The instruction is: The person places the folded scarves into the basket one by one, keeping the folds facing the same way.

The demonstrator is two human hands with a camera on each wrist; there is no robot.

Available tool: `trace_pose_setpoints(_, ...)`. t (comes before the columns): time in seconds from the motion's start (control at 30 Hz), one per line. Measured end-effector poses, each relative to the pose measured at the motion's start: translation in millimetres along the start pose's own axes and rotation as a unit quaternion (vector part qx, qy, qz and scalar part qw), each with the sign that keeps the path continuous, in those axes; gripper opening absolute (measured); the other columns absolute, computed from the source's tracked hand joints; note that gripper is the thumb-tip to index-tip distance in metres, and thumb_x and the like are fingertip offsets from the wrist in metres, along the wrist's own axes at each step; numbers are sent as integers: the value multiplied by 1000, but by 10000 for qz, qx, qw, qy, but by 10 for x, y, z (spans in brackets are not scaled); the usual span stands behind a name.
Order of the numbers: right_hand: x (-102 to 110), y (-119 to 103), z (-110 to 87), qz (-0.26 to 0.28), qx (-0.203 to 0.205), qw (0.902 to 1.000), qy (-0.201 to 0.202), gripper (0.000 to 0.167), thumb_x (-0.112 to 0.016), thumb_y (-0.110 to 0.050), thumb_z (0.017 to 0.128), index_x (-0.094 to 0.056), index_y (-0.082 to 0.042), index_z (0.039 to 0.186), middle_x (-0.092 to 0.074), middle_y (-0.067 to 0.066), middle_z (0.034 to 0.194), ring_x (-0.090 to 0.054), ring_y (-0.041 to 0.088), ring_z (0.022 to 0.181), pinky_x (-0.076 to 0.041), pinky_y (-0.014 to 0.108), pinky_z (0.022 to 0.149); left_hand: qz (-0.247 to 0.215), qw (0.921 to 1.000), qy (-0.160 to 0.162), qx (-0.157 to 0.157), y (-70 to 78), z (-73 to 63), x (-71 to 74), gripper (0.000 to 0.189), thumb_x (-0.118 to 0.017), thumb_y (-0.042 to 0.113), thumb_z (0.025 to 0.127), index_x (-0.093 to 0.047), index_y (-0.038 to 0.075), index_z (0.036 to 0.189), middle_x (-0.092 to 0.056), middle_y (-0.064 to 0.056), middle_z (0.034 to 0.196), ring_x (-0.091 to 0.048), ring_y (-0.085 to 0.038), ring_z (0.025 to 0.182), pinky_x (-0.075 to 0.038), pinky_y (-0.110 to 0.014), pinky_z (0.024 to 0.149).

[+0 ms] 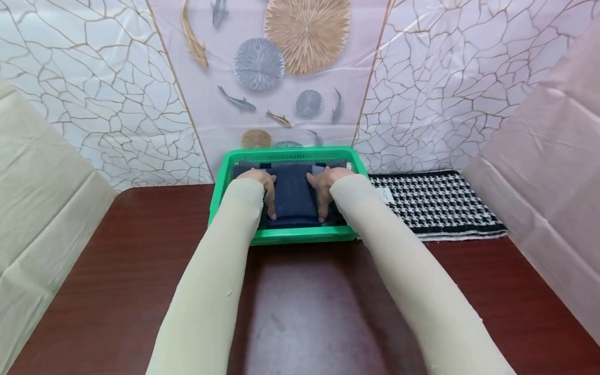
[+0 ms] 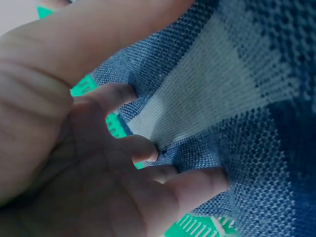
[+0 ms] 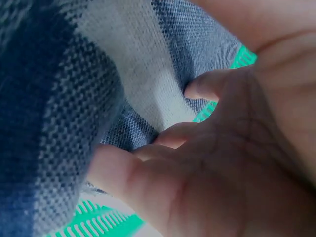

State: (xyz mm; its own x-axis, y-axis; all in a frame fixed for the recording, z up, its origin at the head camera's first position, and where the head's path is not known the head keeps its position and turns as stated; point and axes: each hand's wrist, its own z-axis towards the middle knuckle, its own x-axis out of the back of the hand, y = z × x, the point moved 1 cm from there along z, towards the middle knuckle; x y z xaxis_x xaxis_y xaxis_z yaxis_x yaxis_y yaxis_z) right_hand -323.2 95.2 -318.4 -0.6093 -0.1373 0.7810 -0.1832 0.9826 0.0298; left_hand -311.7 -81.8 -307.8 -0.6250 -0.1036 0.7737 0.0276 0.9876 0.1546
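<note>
A folded blue checked cloth (image 1: 294, 192), with pale woven stripes, lies inside the green plastic basket (image 1: 304, 234) at the table's far side. My left hand (image 1: 262, 186) grips its left side, and my right hand (image 1: 326, 186) grips the right side. The left wrist view has fingertips (image 2: 207, 185) pressed into the cloth's weave, the thumb side above. Similarly, in the right wrist view the fingers (image 3: 116, 165) curl against the cloth (image 3: 57, 128). More dark fabric shows around it in the basket.
A folded black-and-white houndstooth cloth (image 1: 436, 200) with a white label (image 1: 385, 195) lies right of the basket. The brown table (image 1: 154, 250) meets a patterned sheet (image 1: 117, 94) behind the basket. Plain beige sheets (image 1: 42, 224) hang at both sides.
</note>
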Motion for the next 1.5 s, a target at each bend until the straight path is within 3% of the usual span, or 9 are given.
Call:
trace_pose_setpoints(0.1, 1, -45, 43, -138, -77, 9999, -56, 131, -87, -47, 80, 13, -31, 164, 20, 18, 170, -2, 42, 159, -44, 52, 112, 95, 9999, -18, -41, 5, 20, -3, 109, -83, 32, 87, -8, 23, 166, 8, -9, 173, 15, -32, 159, -38, -44, 121)
trace_pose_setpoints(0.23, 8, -23, 27, -130, -116, 9998, 38, 130, -87, -50, 78, 10, -34, 164, 14, 15, 171, -6, 41, 159, -44, 55, 112, 32, 9996, 83, -273, -49, 34, 27, 105, -83, 35, 87, -14, 23, 166, -5, -7, 174, -1, -32, 161, -39, -47, 119)
trace_pose_setpoints(0.4, 11, 85, -95, 20, 189, 9993, 308, 117, -82, -51, 83, -2, -32, 166, 1, 13, 173, -8, 38, 159, -33, 58, 120, 306, 9965, 183, -761, -148, 1, 103, 96, -79, 31, 91, -19, 22, 165, -15, -10, 172, -18, -34, 158, -41, -49, 115)
trace_pose_setpoints(0.57, -4, 214, -257, -259, 495, 9970, 538, 111, -84, -46, 83, -12, -31, 166, -5, 14, 173, -9, 40, 159, -28, 64, 121, 767, 9929, 143, -900, -281, -111, 155, 93, -79, 18, 90, -24, 25, 164, -19, -12, 171, -30, -34, 154, -48, -47, 107)
trace_pose_setpoints(0.87, -36, 400, -249, -1001, 30, 9943, 370, 116, -85, -47, 81, -7, -32, 166, 2, 10, 174, 1, 41, 159, -41, 68, 108, 1349, 9899, -27, -442, -521, -140, 91, 102, -85, 31, 84, -22, 31, 164, -11, -14, 172, -6, -42, 159, -41, -59, 113)
trace_pose_setpoints(1.07, -110, 466, -175, -1335, 65, 9904, 364, 122, -83, -59, 78, -4, -28, 166, 6, 11, 173, 0, 45, 158, -45, 65, 105, 1660, 9859, 88, -212, -482, -98, 0, 109, -88, 35, 81, -18, 32, 165, -2, -11, 173, 11, -43, 158, -5, -71, 122)
trace_pose_setpoints(1.17, -126, 465, -161, -1431, 63, 9889, 390, 125, -83, -61, 77, -3, -24, 166, 6, 12, 173, 4, 44, 158, -33, 67, 116, 1685, 9856, 58, -113, -461, -87, -8, 112, -89, 35, 80, -16, 32, 165, 0, -12, 173, 13, -43, 157, 4, -73, 120)
trace_pose_setpoints(1.33, -136, 424, -167, -1530, -39, 9872, 447, 126, -84, -59, 77, -4, -22, 166, 6, 14, 173, 9, 42, 158, -8, 64, 126, 1755, 9844, -55, 79, -405, -70, 4, 116, -90, 35, 78, -13, 32, 165, 3, -13, 173, 15, -43, 157, 6, -73, 120)
trace_pose_setpoints(1.5, -165, 370, -185, -1701, -50, 9839, 554, 123, -83, -58, 79, -4, -20, 166, 4, 15, 173, 8, 43, 158, -8, 67, 125, 1986, 9800, -72, 95, -372, -101, -54, 116, -88, 35, 81, -9, 25, 166, 7, -18, 172, 15, -45, 156, 5, -72, 121)
